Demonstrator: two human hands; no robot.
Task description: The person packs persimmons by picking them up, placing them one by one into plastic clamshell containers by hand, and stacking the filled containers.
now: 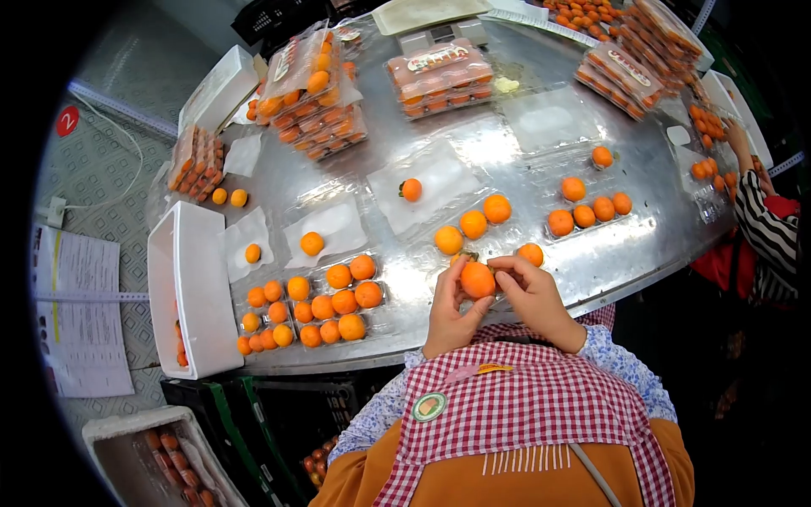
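A round orange fruit (pixel 478 280) with a bit of green at its top is held between my hands, over the near edge of the metal table. My left hand (pixel 454 311) is closed around the fruit's left side. From the right, my right hand (pixel 538 302) pinches at its upper side with thumb and fingers. Just beyond are loose fruits (pixel 473 224) in a clear plastic tray, and one more fruit (pixel 530 254) sits by my right fingers. To the left, clear trays hold rows of similar fruits (pixel 344 301).
Stacked clear packs (pixel 441 76) and a scale (pixel 431 15) stand at the back of the metal table (pixel 405 308). A white foam box (pixel 196 291) is at the left edge. At the far right a person in a striped sleeve (pixel 753 211) reaches toward more fruit.
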